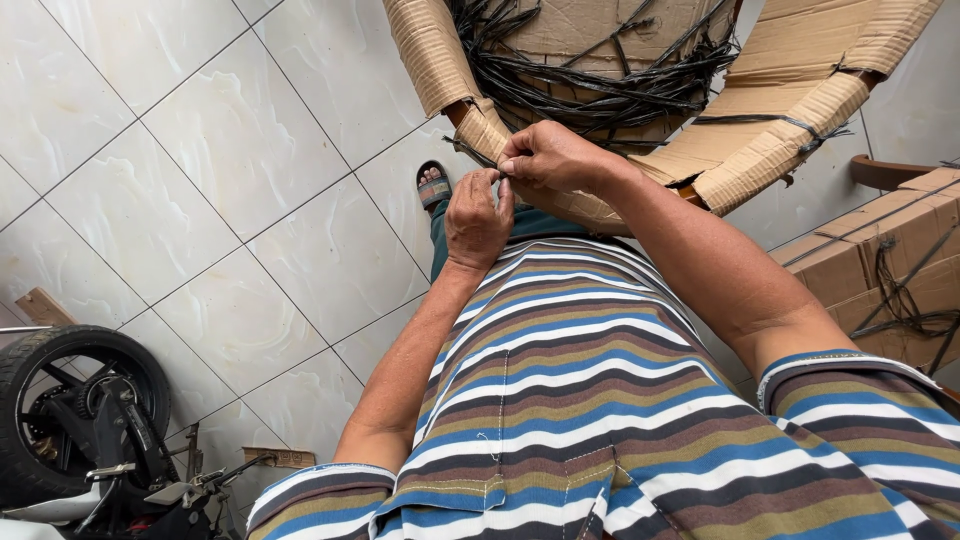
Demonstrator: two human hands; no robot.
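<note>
Corrugated brown cardboard wrapping (790, 120), ribbed and creased, bent round a curved frame at top centre and right. Black plastic strapping (600, 70), flat, thin and glossy, heaped in a loose tangle inside the curve, with single strands running over the cardboard edges. Glossy white floor tiles (220, 170), marbled, laid on the diagonal with dark grout lines. Striped knit shirt (580, 400) in brown, olive, blue and white, filling the lower centre. Rubber motorcycle tyre (70, 400) with spoked wheel and dark metal parts in the lower left corner. Second strapped cardboard bundle (880, 260) at the right edge, crossed by more black strands. Sandalled foot (433, 187) on the tiles just left of the frame.

Wide bare tile to the left of the hands; close quarters to the right, between the wrapped frame and the second bundle. Nearest cardboard edge directly under the knuckles, lower lip of the curve just above the shirt.

Left hand (478, 218) fist-like, fingers curled together, thumb and forefinger pinched on a strand end at the cardboard edge. Right hand (550, 155) just above and touching it, fingertips closed on the same strand of black strapping where it crosses the wrapped rim. Exact hold beneath the fingers hidden.
</note>
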